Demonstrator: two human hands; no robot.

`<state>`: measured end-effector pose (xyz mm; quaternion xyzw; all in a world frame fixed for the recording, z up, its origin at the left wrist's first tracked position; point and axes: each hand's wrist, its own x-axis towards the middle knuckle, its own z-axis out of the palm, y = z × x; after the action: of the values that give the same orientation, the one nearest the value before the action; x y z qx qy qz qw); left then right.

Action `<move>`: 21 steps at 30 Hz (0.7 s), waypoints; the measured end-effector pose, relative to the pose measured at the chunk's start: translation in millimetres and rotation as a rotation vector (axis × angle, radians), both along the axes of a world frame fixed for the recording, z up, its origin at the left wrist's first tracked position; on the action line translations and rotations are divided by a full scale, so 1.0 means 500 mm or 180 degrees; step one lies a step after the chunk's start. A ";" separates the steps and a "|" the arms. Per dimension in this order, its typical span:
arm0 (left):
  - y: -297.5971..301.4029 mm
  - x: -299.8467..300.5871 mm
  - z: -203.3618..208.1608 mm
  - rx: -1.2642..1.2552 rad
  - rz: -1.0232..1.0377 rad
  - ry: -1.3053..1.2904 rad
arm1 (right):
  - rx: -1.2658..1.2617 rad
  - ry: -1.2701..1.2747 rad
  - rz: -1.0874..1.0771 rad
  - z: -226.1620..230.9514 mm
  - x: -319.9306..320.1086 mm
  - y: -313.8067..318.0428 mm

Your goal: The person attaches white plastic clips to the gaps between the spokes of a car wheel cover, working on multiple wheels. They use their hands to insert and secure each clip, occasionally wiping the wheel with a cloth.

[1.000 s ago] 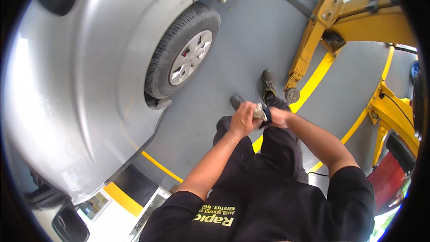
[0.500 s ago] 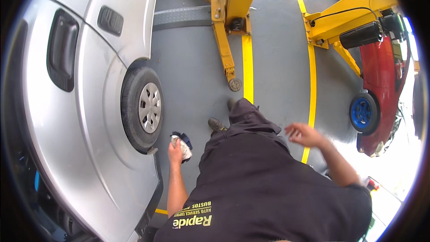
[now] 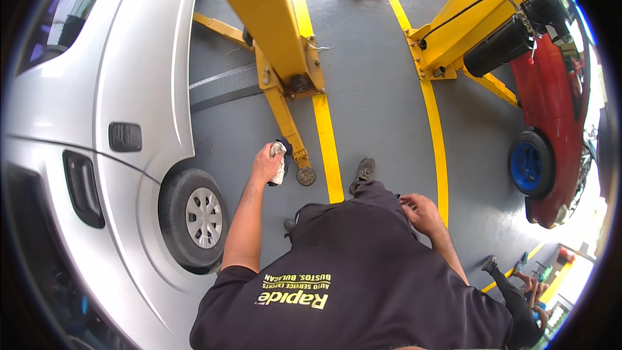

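Note:
My left hand (image 3: 265,164) is closed round a bunched white-and-dark cloth (image 3: 277,163), held out ahead of my body. In the picture it lies beside the pad end of a yellow lift arm (image 3: 285,120); I cannot tell that they touch. At my right thigh hangs my right hand (image 3: 421,212), its fingers loosely bent and somewhat apart, with nothing seen in them. Part of its palm is hidden. A dark shirt covers my torso (image 3: 363,266), and one shoe (image 3: 365,170) shows ahead on the grey floor.
A silver van (image 3: 139,181) stands close on the left, its wheel (image 3: 194,219) near my left arm. Yellow lift posts rise at front left (image 3: 265,19) and front right (image 3: 473,19). A red car (image 3: 551,97) is at right; a person (image 3: 518,304) is behind right.
I have moved forward past the van's wheel, and the lift post is nearer. My left hand has swung forward with the cloth. The right hand has come in toward my thigh.

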<state>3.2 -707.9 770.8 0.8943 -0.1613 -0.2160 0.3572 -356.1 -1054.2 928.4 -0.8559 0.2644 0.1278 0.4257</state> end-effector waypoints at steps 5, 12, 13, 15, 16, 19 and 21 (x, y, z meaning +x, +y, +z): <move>-0.204 0.014 -0.068 0.0617 0.0301 0.0580 | -0.0305 0.0682 -0.0187 -0.017 0.024 -0.306; -0.307 0.072 -0.186 0.0963 0.0834 0.2505 | 0.0163 0.1196 -0.0301 -0.166 0.258 -0.607; -0.345 0.122 -0.213 0.0766 0.0779 0.2489 | 0.0217 0.1251 -0.0321 -0.196 0.302 -0.650; -0.446 0.250 -0.274 0.0323 0.0881 0.2572 | 0.0352 0.1451 -0.0307 -0.260 0.408 -0.742; -0.518 0.322 -0.308 -0.0130 0.0823 0.2398 | 0.0442 0.1595 -0.0288 -0.291 0.466 -0.788; -0.772 0.571 -0.392 -0.0092 0.1287 0.2867 | 0.0439 0.2065 0.0052 -0.364 0.653 -0.930; -0.937 0.752 -0.418 0.1046 -0.0039 0.1682 | 0.0351 0.2393 0.0234 -0.409 0.796 -1.039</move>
<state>379.2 -1176.3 561.7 0.8519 -0.0312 -0.4663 0.2361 42.0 -1573.5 723.8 -0.7340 0.3639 0.4621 0.3396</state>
